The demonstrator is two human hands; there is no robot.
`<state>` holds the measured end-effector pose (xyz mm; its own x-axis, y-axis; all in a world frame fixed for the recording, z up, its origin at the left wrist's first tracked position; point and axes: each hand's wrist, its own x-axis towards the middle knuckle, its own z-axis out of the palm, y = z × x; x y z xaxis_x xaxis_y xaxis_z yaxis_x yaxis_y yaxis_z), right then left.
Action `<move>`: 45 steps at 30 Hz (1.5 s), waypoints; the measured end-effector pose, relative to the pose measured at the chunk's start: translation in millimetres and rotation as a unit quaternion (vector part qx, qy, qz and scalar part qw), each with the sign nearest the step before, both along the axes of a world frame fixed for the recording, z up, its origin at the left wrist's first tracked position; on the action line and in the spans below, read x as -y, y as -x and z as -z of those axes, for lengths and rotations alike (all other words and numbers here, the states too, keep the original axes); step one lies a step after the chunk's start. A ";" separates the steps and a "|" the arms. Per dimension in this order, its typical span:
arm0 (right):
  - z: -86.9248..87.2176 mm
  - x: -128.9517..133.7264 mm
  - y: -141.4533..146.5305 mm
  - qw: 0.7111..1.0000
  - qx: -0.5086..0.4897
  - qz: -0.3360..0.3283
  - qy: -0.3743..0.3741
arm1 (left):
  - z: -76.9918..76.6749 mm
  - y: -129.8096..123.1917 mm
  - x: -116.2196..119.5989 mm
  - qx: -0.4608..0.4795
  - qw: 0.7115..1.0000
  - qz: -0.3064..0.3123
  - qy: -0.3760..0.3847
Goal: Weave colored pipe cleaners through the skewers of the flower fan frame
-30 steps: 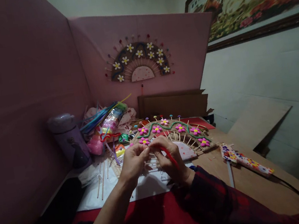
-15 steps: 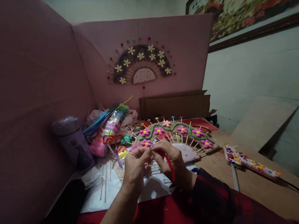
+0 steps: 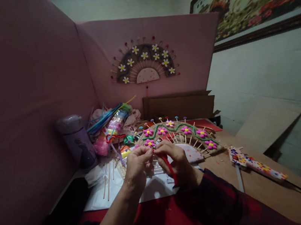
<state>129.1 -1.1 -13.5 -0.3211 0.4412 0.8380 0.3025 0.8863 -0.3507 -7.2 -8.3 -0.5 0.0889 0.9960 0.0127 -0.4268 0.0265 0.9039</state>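
A red pipe cleaner (image 3: 171, 168) hangs from my right hand (image 3: 177, 161), its lower end dangling beside the palm. My left hand (image 3: 137, 166) is closed in a pinch, its fingertips meeting those of the right at the pipe cleaner's upper end. What lies between the tips is mostly hidden. Just behind both hands rests a half-round fan (image 3: 176, 129) of twine and sticks, with pink clay flowers, a green wavy strand and coloured knobs along its top. Its pale dotted centre (image 3: 189, 152) is partly covered by my right hand.
A glue gun (image 3: 257, 166) in flowered wrap lies at the right, cord trailing. At the left stand a purple bottle (image 3: 77, 143) and a heap of pipe cleaners (image 3: 106, 118) and clay packs (image 3: 116, 121). Thin sticks (image 3: 108, 182) lie on white paper. A finished fan (image 3: 144, 62) hangs behind.
The view has shifted slightly, so the scene sits a little further right. Both hands stay pinched together; the red pipe cleaner's loop by the right hand now hangs straighter and lower.
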 end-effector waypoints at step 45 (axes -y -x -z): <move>-5.1 -1.4 -3.1 0.993 -0.073 0.039 0.080 | -5.6 3.1 -0.7 -0.144 0.987 0.021 -0.072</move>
<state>132.3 0.3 -8.4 -0.1615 0.5911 0.7902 0.3034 0.7917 -0.5302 -10.3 -7.6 5.1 0.1499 0.9812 0.1214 -0.1528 -0.0984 0.9833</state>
